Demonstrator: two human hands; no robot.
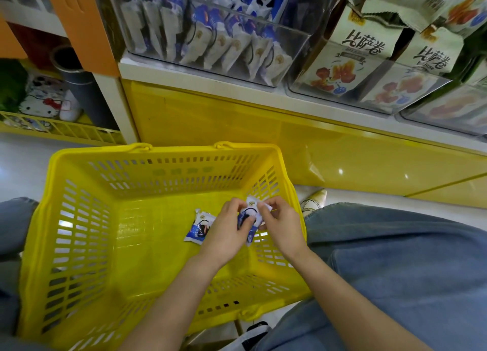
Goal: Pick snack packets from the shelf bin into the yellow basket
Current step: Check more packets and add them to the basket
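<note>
In yellow basket (79,219), one snack packet (199,228) is laid flat on the floor. Just right, a 2nd packet (249,217) is pinched btwn left hand (225,230) & right hand (283,228), held above basket's right side. Shelf bin (292,50) above is seen stocked w/ more.

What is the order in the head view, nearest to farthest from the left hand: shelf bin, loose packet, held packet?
1. Held packet, pinched in the left hand.
2. Loose packet, on the basket floor, just left.
3. Shelf bin, up on the shelf ahead.
</note>
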